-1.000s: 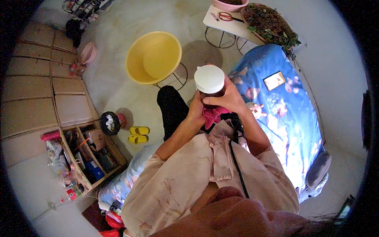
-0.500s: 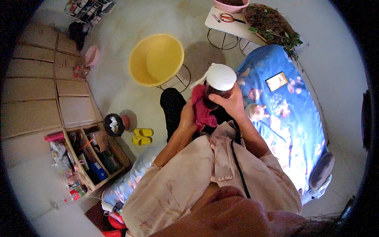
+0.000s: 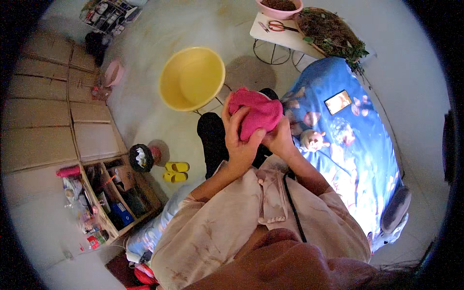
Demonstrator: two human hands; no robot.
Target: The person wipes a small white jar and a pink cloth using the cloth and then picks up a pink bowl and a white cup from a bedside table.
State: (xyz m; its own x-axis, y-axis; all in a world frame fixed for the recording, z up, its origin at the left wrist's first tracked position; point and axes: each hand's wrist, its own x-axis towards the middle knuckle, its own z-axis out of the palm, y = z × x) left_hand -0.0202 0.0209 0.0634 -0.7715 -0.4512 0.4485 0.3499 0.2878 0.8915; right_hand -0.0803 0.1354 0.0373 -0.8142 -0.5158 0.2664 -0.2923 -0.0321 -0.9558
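Observation:
A bright pink cloth (image 3: 255,116) is draped over the top of a white-lidded jar, held in front of my knees. Only a sliver of the white lid shows past the cloth's upper edge, and the dark body is hidden. My left hand (image 3: 240,140) grips the cloth from the left, fingers curled and thumb pressed onto it. Below and to the right, my right hand (image 3: 281,140) is closed round the jar's side, its fingers partly covered by the cloth.
A yellow basin (image 3: 192,79) rests on a wire stand ahead. On the blue bedding (image 3: 333,140) at right lie a phone (image 3: 338,102) and a small animal figure (image 3: 313,140). Scissors (image 3: 282,26) lie on a white stool near a basket of leafy stems (image 3: 328,34). Yellow slippers (image 3: 176,172) sit left.
The pink cloth has moved from the jar's left side up over its lid. My left hand has risen with it, and the jar now lies lower and mostly covered.

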